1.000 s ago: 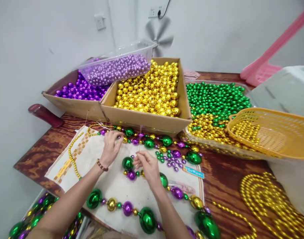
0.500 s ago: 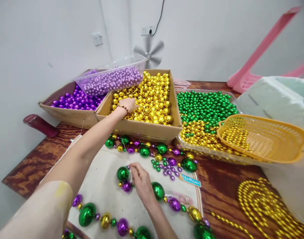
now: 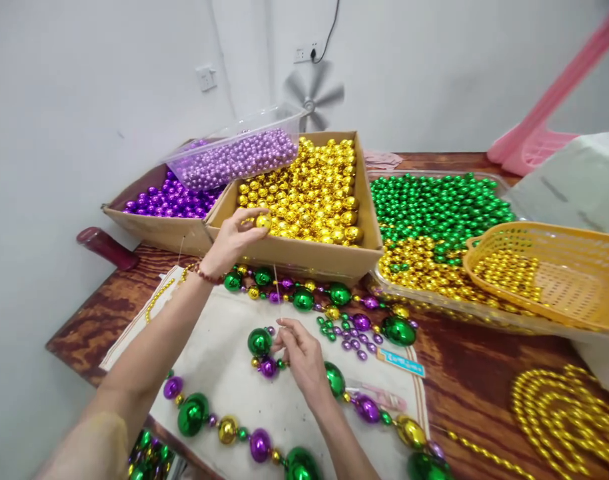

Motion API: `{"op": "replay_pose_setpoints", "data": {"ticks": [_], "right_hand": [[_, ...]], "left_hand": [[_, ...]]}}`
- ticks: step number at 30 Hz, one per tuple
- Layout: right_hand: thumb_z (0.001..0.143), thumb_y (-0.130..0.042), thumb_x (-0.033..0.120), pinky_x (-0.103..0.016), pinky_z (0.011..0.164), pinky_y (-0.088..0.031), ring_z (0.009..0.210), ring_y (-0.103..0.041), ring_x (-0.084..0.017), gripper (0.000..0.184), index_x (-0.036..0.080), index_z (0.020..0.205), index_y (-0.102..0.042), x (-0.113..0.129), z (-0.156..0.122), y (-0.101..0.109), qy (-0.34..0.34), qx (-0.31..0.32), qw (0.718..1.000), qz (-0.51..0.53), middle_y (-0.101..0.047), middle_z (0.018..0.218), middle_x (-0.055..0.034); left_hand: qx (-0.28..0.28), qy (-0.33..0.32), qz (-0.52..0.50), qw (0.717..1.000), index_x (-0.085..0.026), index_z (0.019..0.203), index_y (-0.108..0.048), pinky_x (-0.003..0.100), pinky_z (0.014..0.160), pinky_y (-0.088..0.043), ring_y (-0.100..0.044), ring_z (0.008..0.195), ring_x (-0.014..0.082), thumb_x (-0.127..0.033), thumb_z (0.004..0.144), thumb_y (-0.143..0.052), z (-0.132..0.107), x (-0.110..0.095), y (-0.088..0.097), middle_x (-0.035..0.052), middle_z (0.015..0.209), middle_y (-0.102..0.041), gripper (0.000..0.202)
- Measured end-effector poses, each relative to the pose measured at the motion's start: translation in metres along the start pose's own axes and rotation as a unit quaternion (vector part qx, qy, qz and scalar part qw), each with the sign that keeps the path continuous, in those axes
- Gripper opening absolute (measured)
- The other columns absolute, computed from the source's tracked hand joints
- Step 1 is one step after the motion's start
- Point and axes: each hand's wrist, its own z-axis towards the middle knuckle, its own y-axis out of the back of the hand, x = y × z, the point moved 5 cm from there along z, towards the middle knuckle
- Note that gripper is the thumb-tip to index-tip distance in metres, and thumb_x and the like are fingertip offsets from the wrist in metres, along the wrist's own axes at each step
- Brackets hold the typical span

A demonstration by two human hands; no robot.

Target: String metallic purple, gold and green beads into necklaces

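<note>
My left hand point(image 3: 233, 239) is raised at the front edge of the cardboard box of gold beads point(image 3: 304, 257) and pinches one gold bead point(image 3: 263, 221) between its fingertips. My right hand point(image 3: 300, 351) rests on the white cloth point(image 3: 219, 363), fingers pinched on a thin thread or needle point(image 3: 277, 293) that stands up from it. Just left of that hand lie a large green bead point(image 3: 259, 341) and a purple bead point(image 3: 268, 366) of a strand. A long strand of green, purple and gold beads point(image 3: 224, 427) curves across the cloth near me.
A box of purple beads point(image 3: 157, 217) with a clear tub of lilac beads point(image 3: 234, 157) is at the back left. A tray of green and gold beads point(image 3: 434, 213) and a yellow basket point(image 3: 549, 280) stand on the right. Coiled gold bead strings point(image 3: 569, 417) lie front right.
My left hand went from the cloth into the gold bead box and has come back to its front edge with one gold bead. My right hand stayed in place, pinched.
</note>
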Motion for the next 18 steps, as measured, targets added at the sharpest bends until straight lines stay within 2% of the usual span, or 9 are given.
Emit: {"op": "replay_pose_setpoints", "data": {"ticks": [3, 7, 12, 15, 18], "right_hand": [[0.086, -0.06, 0.043, -0.023, 0.048, -0.046, 0.064, -0.07, -0.019, 0.031, 0.015, 0.095, -0.068, -0.003, -0.002, 0.004, -0.001, -0.036, 0.999, 0.038, -0.069, 0.072, -0.0051], [0.085, -0.064, 0.039, -0.022, 0.046, -0.045, 0.058, -0.066, -0.016, 0.026, 0.016, 0.091, -0.073, 0.004, -0.006, 0.005, 0.022, -0.056, 0.997, 0.039, -0.068, 0.066, -0.0029], [0.087, -0.062, 0.033, -0.024, 0.051, -0.051, 0.053, -0.061, -0.013, 0.022, 0.017, 0.089, -0.076, 0.013, -0.008, -0.003, 0.057, -0.021, 0.998, 0.005, -0.065, 0.062, -0.0006], [0.088, -0.061, 0.033, -0.024, 0.05, -0.052, 0.051, -0.059, -0.013, 0.023, 0.016, 0.09, -0.076, 0.012, -0.008, -0.006, 0.059, -0.017, 0.998, -0.016, -0.063, 0.061, -0.0004], [0.088, -0.061, 0.033, -0.024, 0.051, -0.051, 0.051, -0.058, -0.012, 0.023, 0.016, 0.091, -0.077, 0.012, -0.007, -0.007, 0.069, -0.019, 0.997, -0.027, -0.062, 0.06, 0.0001]], "left_hand": [[-0.035, 0.063, -0.162, 0.984, -0.02, 0.108, -0.072, 0.031, 0.083, -0.056, -0.069, 0.086, 0.0167, -0.024, 0.074, -0.079, -0.051, 0.013, 0.006, 0.0044, 0.096, -0.07, 0.035], [-0.1, 0.149, -0.312, 0.933, -0.017, 0.106, -0.07, 0.034, 0.086, -0.058, -0.072, 0.089, 0.0196, -0.029, 0.079, -0.077, -0.087, 0.045, 0.015, 0.0047, 0.095, -0.072, 0.03], [-0.171, 0.208, -0.401, 0.876, -0.014, 0.089, -0.068, 0.04, 0.096, -0.056, -0.073, 0.092, 0.0201, -0.028, 0.084, -0.072, -0.1, 0.076, 0.024, 0.0046, 0.09, -0.073, 0.015], [-0.179, 0.229, -0.416, 0.862, -0.014, 0.089, -0.068, 0.042, 0.099, -0.054, -0.073, 0.09, 0.0193, -0.027, 0.088, -0.068, -0.101, 0.083, 0.024, 0.0049, 0.089, -0.073, 0.013], [-0.183, 0.231, -0.416, 0.86, -0.014, 0.09, -0.067, 0.044, 0.1, -0.054, -0.073, 0.089, 0.019, -0.026, 0.088, -0.067, -0.101, 0.084, 0.024, 0.0045, 0.089, -0.073, 0.012]]}}
